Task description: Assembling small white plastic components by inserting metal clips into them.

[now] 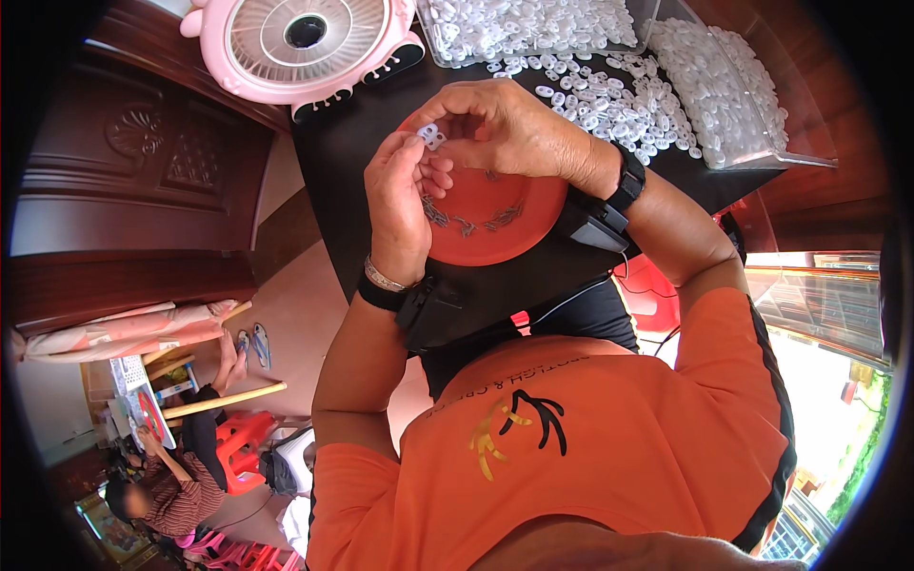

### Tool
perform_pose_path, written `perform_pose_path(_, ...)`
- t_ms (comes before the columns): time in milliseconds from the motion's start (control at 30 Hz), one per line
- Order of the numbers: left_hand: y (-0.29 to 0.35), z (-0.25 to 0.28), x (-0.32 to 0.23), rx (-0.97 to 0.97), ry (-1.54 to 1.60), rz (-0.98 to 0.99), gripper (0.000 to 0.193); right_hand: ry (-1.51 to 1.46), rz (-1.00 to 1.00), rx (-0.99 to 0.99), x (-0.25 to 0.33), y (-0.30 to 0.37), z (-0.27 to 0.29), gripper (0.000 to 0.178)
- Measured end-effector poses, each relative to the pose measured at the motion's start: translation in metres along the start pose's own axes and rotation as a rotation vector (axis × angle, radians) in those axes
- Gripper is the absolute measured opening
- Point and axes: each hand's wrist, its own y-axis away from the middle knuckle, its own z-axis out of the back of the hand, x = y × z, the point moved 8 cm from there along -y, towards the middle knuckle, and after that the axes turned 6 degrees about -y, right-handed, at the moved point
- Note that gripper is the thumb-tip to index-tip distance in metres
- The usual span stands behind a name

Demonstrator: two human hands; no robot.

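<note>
- Black table (343,147) beneath.
- White piece (431,136) sits in the left hand's (398,195) fingertip pinch, toward the red plate's (547,211) ten o'clock; right hand's (519,131) fingers curl beside it (grip unclear).
- Small metal parts (465,227) lie around six o'clock; a slackened pinch could drop the piece among them.

White for the small oval pieces (431,136), black for the bench (333,176); pale pink for the fan (217,48), red-orange for the plate (476,250), dull grey for its slivers (464,226); bright orange for the shirt (628,438), with black side stripes (786,428) and a gold-and-black motif (545,419).
</note>
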Motion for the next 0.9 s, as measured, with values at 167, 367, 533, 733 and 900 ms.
perform_pose_path(167,0.003,-0.006,-0.007,-0.017,-0.128,-0.047,0.020,-0.105,-0.077,0.019,-0.005,0.003,-0.002,0.027)
perform_pose_path(367,0.005,-0.004,-0.013,-0.033,-0.130,-0.113,0.017,-0.214,-0.136,0.016,-0.008,0.003,-0.005,0.028)
perform_pose_path(533,0.007,-0.006,-0.015,-0.020,-0.149,-0.146,0.017,-0.301,-0.208,0.025,-0.011,0.005,-0.006,0.033)
perform_pose_path(733,0.008,-0.006,-0.017,-0.054,-0.167,-0.153,0.018,-0.328,-0.196,0.025,-0.013,0.004,-0.008,0.035)
perform_pose_path(900,0.008,-0.009,-0.017,-0.009,-0.190,-0.137,0.018,-0.387,-0.190,0.068,-0.014,0.004,-0.008,0.030)
